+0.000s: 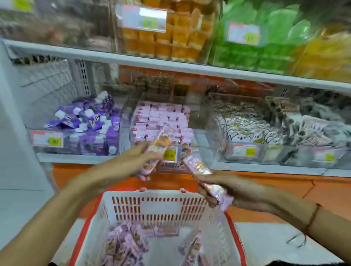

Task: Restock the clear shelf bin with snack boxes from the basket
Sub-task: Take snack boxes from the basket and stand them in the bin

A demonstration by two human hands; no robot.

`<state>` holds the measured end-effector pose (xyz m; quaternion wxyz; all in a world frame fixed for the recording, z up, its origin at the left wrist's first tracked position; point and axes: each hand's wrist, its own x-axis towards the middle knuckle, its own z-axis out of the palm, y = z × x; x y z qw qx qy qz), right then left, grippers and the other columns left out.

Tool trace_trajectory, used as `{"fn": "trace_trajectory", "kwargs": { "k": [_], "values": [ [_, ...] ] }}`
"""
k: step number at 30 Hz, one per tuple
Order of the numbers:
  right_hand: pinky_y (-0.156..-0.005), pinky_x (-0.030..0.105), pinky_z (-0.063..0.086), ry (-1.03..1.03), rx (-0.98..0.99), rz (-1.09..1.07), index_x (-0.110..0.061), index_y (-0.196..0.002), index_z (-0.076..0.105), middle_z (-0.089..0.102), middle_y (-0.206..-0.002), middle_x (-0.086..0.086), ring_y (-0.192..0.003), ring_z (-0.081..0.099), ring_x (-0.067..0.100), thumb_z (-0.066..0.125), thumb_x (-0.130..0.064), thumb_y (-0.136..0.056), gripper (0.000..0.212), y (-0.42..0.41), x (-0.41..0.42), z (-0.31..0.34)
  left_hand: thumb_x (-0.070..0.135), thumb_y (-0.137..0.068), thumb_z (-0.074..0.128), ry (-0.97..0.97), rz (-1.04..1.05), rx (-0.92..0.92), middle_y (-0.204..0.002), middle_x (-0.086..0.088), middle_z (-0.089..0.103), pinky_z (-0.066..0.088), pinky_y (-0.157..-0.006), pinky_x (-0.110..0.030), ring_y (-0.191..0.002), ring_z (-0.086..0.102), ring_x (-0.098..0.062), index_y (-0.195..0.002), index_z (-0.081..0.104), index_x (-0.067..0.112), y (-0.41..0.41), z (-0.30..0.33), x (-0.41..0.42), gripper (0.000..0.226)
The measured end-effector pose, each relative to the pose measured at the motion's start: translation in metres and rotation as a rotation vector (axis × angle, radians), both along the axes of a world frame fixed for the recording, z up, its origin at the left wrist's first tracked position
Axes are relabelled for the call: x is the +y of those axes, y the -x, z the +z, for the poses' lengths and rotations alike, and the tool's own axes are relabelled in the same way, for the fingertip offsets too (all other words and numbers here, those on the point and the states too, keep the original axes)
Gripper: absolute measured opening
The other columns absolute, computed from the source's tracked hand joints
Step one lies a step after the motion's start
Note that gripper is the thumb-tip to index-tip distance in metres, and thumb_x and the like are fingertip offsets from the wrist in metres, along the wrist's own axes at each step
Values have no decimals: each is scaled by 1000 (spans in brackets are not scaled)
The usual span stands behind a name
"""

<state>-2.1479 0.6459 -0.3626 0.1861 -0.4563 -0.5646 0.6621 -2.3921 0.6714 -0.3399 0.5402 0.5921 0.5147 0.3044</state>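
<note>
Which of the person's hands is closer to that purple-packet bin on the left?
Left. The left hand, gripping pink snack boxes, is just right of the purple-packet bin; the right hand, holding another box, is farther right, above the basket.

Glossy pink printed card is being shown by the snack boxes held in front of the clear shelf bin, whose transparent plastic walls are being seen as smooth and shiny. The near basket is being seen as white slotted plastic with a smooth red rim. Shiny purple wrappers are being shown in the left bin. A matt white painted finish is being shown by the shelf edge. A thin brown cord bracelet is being worn on the right wrist.
</note>
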Motion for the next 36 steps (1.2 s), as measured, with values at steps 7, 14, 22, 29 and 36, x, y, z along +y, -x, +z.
{"fn": "trace_trajectory", "kwargs": {
  "k": [7,14,22,29,36],
  "values": [
    [-58,25,43,-396,-161,-74,-29,-104,65,58,-72,-1,-64,50,15,68,-43,-77,30,1,-6,67,37,-71,75,-323,-95,202,-100,6,65,53,-67,-26,-62,64,-2,-100,51,34,12,74,28,38],
    [-58,26,45,-912,-582,-171,-35,-96,57,64,-80,-10,-64,59,9,85,-31,-63,43,-19,33,90,35,-66,81,-686,-32,424,-98,13,66,47,-68,-22,-70,57,11,-98,63,31,-19,78,72,36],
    [-85,15,43,-1199,-604,-230,-35,-81,52,55,-125,-6,-107,51,-3,82,-40,-61,36,-19,79,89,17,-70,80,-604,-78,39,-86,3,74,51,-74,-15,-75,66,0,-95,71,15,-68,71,107,26],
    [-72,31,54,-1022,-233,-346,-22,-85,53,67,-93,-7,-86,66,6,86,-20,-64,40,-32,90,78,33,-70,77,-463,-235,-54,-90,21,72,50,-69,-6,-88,66,7,-104,66,33,-79,80,131,36],
    [-71,22,57,-628,178,-617,-23,-102,56,69,-103,-8,-94,69,10,84,-27,-46,63,-64,100,63,10,-83,67,-599,-160,417,-107,-2,69,50,-93,-37,-98,64,-15,-101,69,22,-75,47,217,21]
  ]
}}
